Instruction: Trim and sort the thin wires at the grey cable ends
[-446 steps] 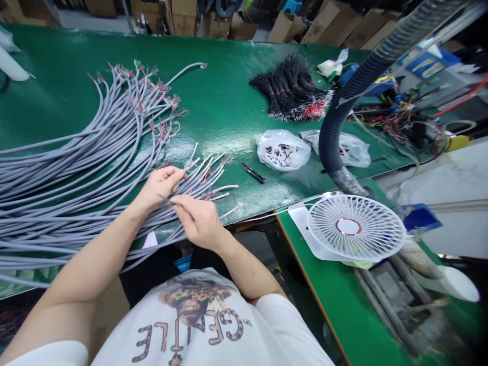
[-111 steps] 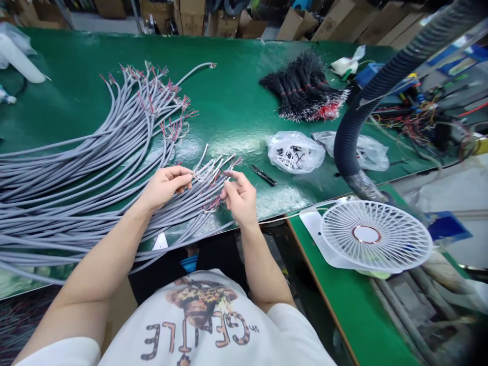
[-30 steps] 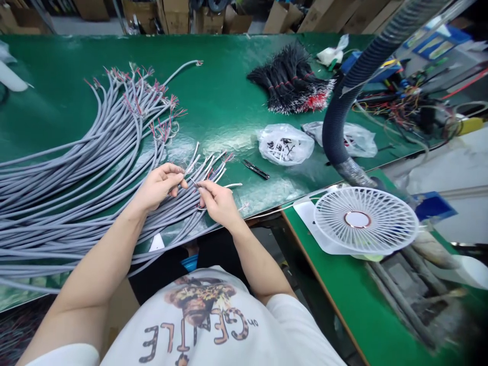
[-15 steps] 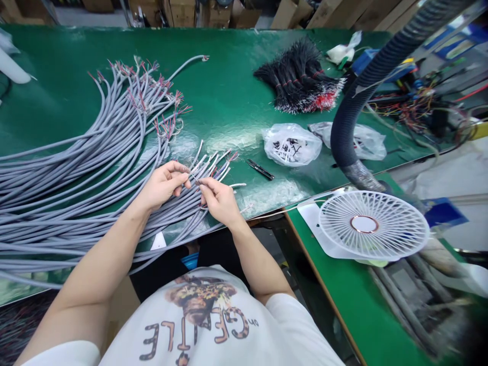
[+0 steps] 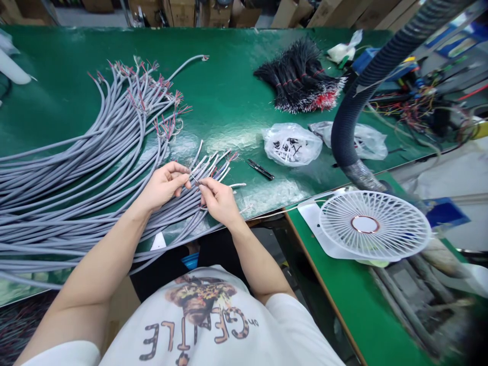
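We pinch a thin strand [image 5: 194, 178] between our two hands, the left hand [image 5: 168, 185] at its upper-left end and the right hand [image 5: 219, 201] at its lower-right end. Each grip is narrow, thumb against finger; the strand is too fine for us to tell what it is made of. It spans the short gap between both sets of fingertips, so it probably needs both ends controlled at once. Beneath our hands, the lower cable bundle [image 5: 76, 226] lies along the worktop [image 5: 224, 101], its stripped ends fanned out just beyond the grips, presumably so that we can reach single cores. The upper cable bundle [image 5: 102, 122] curves off behind, likely set apart to avoid tangling. The black snips [image 5: 261, 170] lie near the right hand, seemingly for easy reach, with the bag of small parts [image 5: 293, 144] just beyond.
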Demonstrator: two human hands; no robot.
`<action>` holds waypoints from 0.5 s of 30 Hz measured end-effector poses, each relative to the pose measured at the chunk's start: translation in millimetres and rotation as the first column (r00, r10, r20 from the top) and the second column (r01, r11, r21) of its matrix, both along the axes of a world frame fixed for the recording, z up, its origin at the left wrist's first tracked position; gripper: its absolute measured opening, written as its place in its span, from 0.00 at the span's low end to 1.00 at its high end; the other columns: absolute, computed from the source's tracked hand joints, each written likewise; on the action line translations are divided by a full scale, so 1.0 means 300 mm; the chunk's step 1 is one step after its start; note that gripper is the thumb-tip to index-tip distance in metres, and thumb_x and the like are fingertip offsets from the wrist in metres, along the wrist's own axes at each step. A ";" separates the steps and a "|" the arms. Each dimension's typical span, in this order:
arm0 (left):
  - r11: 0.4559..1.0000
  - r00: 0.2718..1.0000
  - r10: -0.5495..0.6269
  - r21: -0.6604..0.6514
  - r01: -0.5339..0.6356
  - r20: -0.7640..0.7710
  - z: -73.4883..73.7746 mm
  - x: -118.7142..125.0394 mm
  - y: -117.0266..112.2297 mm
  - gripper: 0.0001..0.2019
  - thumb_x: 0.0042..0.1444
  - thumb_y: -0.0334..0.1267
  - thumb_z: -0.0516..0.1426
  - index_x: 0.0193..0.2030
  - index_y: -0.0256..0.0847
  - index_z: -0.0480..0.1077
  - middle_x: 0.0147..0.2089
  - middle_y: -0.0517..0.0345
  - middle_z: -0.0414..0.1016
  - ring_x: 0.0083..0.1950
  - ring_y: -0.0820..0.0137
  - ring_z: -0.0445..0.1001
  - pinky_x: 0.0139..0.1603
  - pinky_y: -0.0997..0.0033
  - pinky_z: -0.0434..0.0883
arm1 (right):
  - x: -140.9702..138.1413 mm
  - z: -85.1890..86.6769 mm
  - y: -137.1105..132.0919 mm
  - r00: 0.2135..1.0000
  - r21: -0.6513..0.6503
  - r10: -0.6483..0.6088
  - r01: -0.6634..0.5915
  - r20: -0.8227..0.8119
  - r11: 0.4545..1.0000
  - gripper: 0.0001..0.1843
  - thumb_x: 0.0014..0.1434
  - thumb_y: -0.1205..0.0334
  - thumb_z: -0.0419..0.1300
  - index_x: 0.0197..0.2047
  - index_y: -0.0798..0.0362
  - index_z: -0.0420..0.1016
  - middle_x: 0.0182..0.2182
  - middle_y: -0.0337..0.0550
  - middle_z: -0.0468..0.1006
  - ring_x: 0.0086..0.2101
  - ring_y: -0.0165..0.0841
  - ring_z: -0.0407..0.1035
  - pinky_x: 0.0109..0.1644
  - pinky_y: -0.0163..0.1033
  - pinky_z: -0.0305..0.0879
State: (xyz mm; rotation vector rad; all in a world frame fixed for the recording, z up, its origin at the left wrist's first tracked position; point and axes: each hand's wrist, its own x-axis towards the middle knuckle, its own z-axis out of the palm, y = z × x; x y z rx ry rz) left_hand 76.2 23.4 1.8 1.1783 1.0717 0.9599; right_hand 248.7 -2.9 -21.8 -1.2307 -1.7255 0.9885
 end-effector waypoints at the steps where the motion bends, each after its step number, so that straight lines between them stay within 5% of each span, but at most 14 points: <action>1: 1.000 1.000 0.000 0.006 0.000 -0.003 -0.001 0.001 0.000 0.12 0.50 0.40 0.62 0.37 0.35 0.67 0.25 0.60 0.74 0.17 0.81 0.63 0.18 0.81 0.59 | -0.002 0.000 0.001 1.000 0.000 -0.001 0.001 -0.011 1.000 0.11 0.63 0.61 0.51 0.40 0.56 0.73 0.18 0.34 0.68 0.22 0.26 0.64 0.31 0.31 0.61; 15: 0.996 0.989 -0.021 0.088 0.034 -0.144 -0.031 0.019 -0.006 0.09 0.52 0.38 0.59 0.38 0.38 0.66 0.23 0.64 0.71 0.15 0.81 0.58 0.16 0.80 0.56 | -0.029 0.014 0.014 0.970 -0.005 -0.050 0.050 -0.240 0.999 0.10 0.61 0.60 0.52 0.32 0.55 0.68 0.17 0.32 0.63 0.19 0.24 0.58 0.26 0.31 0.56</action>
